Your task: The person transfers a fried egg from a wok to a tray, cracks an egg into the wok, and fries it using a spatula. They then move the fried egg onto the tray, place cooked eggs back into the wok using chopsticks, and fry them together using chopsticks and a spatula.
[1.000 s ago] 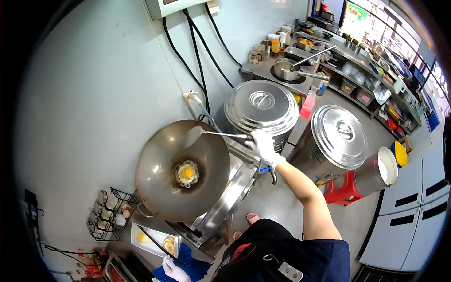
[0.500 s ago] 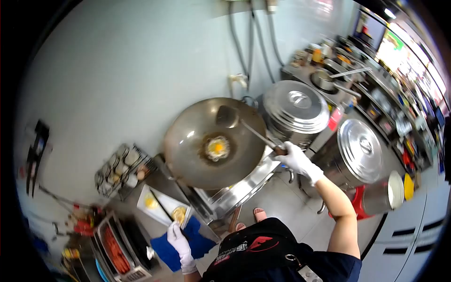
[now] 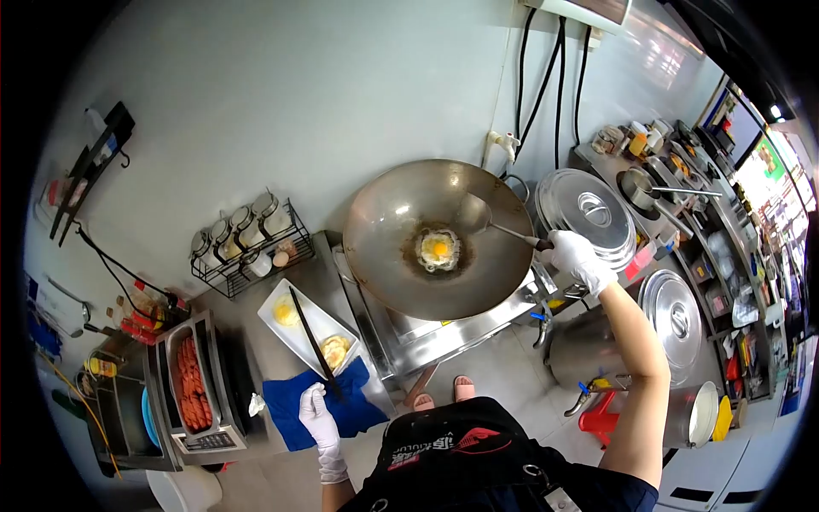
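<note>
Illumination bright and fairly even mid-frame; strongest light at the far right, where the window area (image 3: 772, 166) is washed out. Specular glare noted on the wok (image 3: 375, 256), on the metal pot lids (image 3: 589, 209), and as a pale reflection on the glossy wall (image 3: 341, 94) at upper right. Centre reads sharp; wide-angle distortion bows straight edges toward the sides, corners fall to black, and fine detail along the right margin is hard to resolve.

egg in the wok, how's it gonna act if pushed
The egg would probably flop, since it looks thin and ragged-edged. Its rounded yellow yolk could well break. Some sliding seems likely, as the wok looks smooth and shiny.
</note>
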### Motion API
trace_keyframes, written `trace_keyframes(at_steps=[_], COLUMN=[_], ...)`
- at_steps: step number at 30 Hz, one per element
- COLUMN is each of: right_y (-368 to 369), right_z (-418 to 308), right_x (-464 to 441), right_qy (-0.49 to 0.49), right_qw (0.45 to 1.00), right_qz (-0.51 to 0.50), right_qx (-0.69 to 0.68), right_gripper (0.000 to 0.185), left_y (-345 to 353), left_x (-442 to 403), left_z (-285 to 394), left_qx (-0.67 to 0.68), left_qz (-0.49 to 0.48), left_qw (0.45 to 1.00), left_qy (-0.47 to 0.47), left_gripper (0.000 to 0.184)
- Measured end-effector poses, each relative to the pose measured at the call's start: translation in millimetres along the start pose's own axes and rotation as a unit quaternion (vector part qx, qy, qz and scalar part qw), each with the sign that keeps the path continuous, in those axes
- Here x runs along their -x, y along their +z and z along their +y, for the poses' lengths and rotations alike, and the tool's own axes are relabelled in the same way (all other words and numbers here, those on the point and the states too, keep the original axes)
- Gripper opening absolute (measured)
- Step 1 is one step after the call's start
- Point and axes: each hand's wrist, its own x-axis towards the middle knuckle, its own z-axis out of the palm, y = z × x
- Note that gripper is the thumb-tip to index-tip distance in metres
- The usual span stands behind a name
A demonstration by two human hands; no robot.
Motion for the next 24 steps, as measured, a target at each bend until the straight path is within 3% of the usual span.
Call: trace_keyframes(at_steps=[7,14,19,24], right_y=[-6,14,57,124], right_z=[-22,-27,-41,-49], right_x=[-35,-57,-67,-79], right_qy=[-0.040,-0.103,-0.074,-0.063], right_qw=[0.989,0.967,0.981,0.998], right_qz=[-0.068,-0.121,-0.083,0.008], right_qx=[0.125,0.200,0.158,0.027], right_gripper=[0.023,0.023,0.025,0.025], left_y=[-7,-2,4,12], left_x=[11,16,18,19], left_z=[-14,-21,-22,-16], left_qx=[0.012,0.015,0.017,0.011], left_qz=[0.030,0.045,0.046,0.043], left_qw=[0.999,0.999,0.999,0.999], left_qy=[-0.015,-0.021,-0.017,-0.017], left_gripper=[0.017,0.017,0.017,0.018])
